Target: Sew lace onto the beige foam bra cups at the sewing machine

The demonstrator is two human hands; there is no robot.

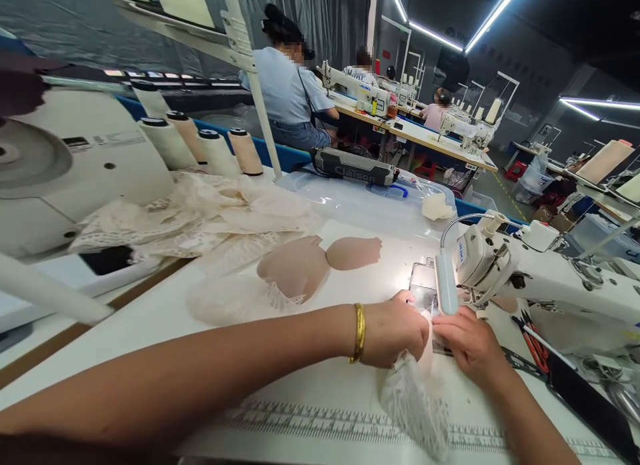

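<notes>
My left hand point(395, 328), with a gold bangle at the wrist, is closed in a pinch on a piece of pale lace fabric point(415, 398) that trails toward me over the table edge. My right hand point(467, 342) presses on the same fabric from the right, fingers curled close together. Both hands sit just in front of the needle area of a white sewing machine point(525, 265), lit by its small lamp point(445, 282). Two beige bra cups point(320, 258) lie on the white table point(150, 332) beyond my left hand.
A heap of cream lace point(200, 215) lies at the back left beside several thread cones point(210, 148). A clear plastic bin point(360, 202) stands behind the cups. Red-handled scissors point(535, 342) lie right of my right hand. Other people sit at machines further back.
</notes>
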